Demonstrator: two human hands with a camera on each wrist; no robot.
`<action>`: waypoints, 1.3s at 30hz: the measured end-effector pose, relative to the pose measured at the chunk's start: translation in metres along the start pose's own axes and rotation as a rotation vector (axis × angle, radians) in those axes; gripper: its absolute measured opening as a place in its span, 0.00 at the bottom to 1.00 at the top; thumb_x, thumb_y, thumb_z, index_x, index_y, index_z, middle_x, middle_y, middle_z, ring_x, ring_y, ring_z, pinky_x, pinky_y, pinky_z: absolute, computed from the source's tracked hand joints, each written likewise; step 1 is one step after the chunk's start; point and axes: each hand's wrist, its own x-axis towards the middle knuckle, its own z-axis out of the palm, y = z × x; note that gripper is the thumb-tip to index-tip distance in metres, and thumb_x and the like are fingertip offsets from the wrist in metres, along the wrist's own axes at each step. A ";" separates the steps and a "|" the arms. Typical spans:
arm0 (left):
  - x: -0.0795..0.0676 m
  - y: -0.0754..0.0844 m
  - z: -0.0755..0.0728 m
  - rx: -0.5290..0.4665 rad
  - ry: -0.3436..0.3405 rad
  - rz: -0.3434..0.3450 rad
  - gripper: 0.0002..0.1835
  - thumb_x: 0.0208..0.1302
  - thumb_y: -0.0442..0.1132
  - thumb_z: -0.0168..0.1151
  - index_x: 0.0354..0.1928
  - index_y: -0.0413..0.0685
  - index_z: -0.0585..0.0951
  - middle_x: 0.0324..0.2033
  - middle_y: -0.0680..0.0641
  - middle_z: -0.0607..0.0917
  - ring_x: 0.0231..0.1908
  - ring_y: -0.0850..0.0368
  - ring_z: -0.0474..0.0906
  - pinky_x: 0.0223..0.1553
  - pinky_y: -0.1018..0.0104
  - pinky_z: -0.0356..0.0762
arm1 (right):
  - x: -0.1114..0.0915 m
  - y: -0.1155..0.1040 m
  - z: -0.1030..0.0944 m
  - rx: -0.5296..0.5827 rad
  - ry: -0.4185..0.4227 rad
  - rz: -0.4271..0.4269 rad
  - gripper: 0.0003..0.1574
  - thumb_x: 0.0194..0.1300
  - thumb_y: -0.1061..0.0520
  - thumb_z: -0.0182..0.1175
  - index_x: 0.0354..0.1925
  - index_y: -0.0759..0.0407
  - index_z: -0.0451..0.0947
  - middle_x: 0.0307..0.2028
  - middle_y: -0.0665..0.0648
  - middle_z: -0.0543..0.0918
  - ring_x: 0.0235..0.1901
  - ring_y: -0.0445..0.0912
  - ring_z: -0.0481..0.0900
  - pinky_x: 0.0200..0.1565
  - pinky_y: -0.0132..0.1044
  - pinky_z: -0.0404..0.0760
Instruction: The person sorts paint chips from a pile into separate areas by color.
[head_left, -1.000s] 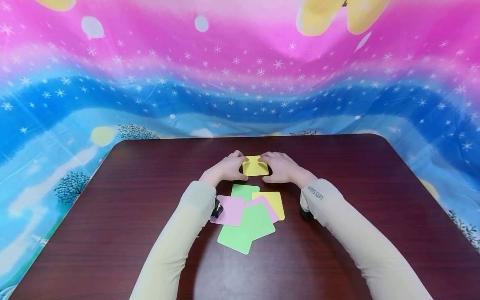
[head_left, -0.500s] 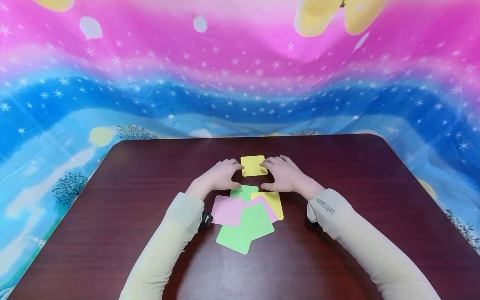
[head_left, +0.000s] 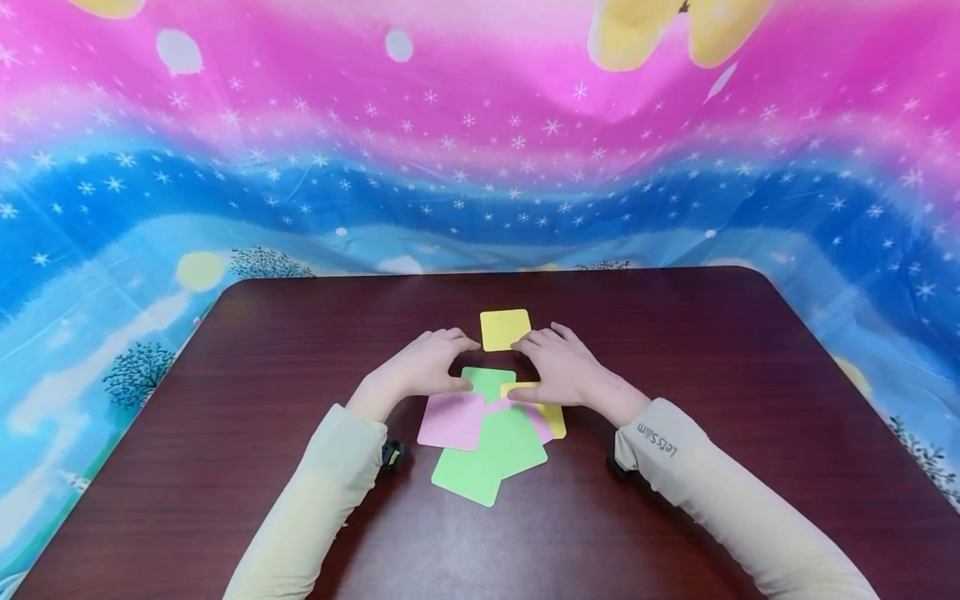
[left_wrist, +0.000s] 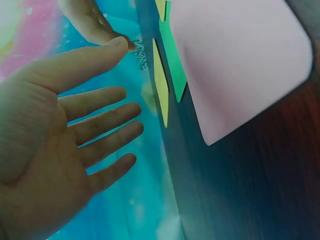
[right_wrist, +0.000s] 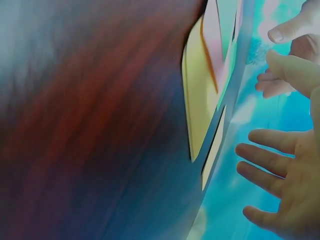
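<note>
Left hand (head_left: 420, 364) and right hand (head_left: 564, 367) empty above the counter (head_left: 187, 467).
Head view: lone yellow card (head_left: 505, 328) lies flat beyond overlapping card pile (head_left: 491, 446); wrist views alone show all fingers (left_wrist: 109, 121) parted, fairly straight, holding nothing.

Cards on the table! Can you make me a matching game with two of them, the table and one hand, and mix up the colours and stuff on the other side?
Column one:
1. lone card farthest from the person
2. leftmost card of the overlapping pile
3. table
4. left hand

Column two:
A. dark reddish brown
B. pink
C. holding nothing, fingers apart
D. yellow

Right pairs: 1-D, 2-B, 3-A, 4-C
</note>
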 end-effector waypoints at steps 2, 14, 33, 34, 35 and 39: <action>-0.005 0.000 -0.001 -0.003 0.006 0.000 0.31 0.52 0.50 0.64 0.59 0.48 0.72 0.53 0.48 0.74 0.55 0.53 0.69 0.56 0.55 0.63 | -0.003 -0.004 0.000 0.003 0.002 -0.007 0.48 0.47 0.26 0.56 0.56 0.56 0.71 0.52 0.54 0.75 0.54 0.51 0.69 0.63 0.53 0.54; -0.029 0.001 0.004 -0.032 -0.016 -0.027 0.33 0.45 0.51 0.68 0.55 0.46 0.75 0.50 0.48 0.75 0.51 0.52 0.71 0.53 0.54 0.65 | -0.011 -0.026 0.006 0.009 0.030 -0.037 0.48 0.45 0.25 0.56 0.55 0.54 0.72 0.50 0.51 0.77 0.54 0.46 0.70 0.62 0.52 0.55; -0.051 0.005 0.021 -0.049 -0.078 -0.059 0.41 0.32 0.50 0.75 0.54 0.42 0.73 0.48 0.49 0.71 0.48 0.52 0.67 0.47 0.58 0.68 | -0.008 -0.059 0.013 0.004 -0.007 -0.083 0.49 0.43 0.24 0.57 0.54 0.55 0.72 0.47 0.49 0.75 0.50 0.45 0.70 0.61 0.50 0.56; -0.050 0.005 0.021 -0.046 -0.075 -0.051 0.41 0.32 0.49 0.75 0.53 0.42 0.74 0.47 0.49 0.71 0.47 0.52 0.67 0.47 0.58 0.68 | -0.007 -0.061 0.013 0.006 -0.016 -0.081 0.49 0.43 0.24 0.57 0.54 0.55 0.72 0.46 0.50 0.75 0.50 0.46 0.70 0.61 0.50 0.56; -0.050 0.005 0.022 -0.038 -0.071 -0.043 0.40 0.32 0.49 0.75 0.53 0.42 0.74 0.47 0.49 0.71 0.47 0.52 0.67 0.46 0.58 0.68 | -0.007 -0.062 0.014 0.009 -0.023 -0.080 0.49 0.43 0.24 0.57 0.54 0.55 0.71 0.47 0.50 0.75 0.50 0.46 0.70 0.61 0.50 0.56; -0.049 0.007 0.021 -0.027 -0.061 -0.032 0.39 0.32 0.49 0.75 0.52 0.42 0.75 0.44 0.49 0.71 0.45 0.53 0.67 0.45 0.59 0.68 | -0.004 -0.067 0.014 0.011 -0.054 -0.085 0.49 0.42 0.24 0.57 0.53 0.55 0.72 0.47 0.50 0.74 0.49 0.47 0.70 0.61 0.51 0.56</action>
